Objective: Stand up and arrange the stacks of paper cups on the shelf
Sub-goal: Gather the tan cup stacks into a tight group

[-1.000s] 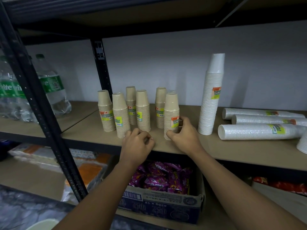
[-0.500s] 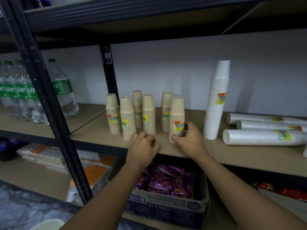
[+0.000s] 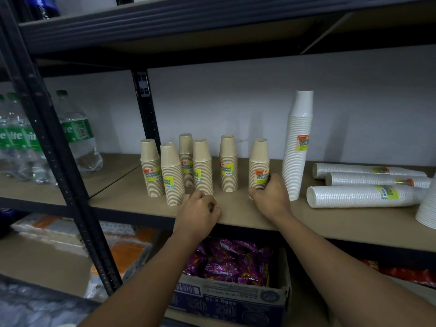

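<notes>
right now, labels from the scene:
right hand (image 3: 270,198): fingers wrapped around the base of the rightmost brown cup stack (image 3: 259,168), upright on the shelf (image 3: 330,220)
left hand (image 3: 199,212): curled into a loose fist, empty, at the shelf's near edge
tall white cup stack (image 3: 297,147): upright, just right
white stacks lying down (image 3: 361,195): far right

single head-worn view, looking forward and slightly down from close in front of the shelf (image 3: 236,215). faces the far wall (image 3: 236,102) squarely, with both forearms reaching in from the near edge.
</notes>
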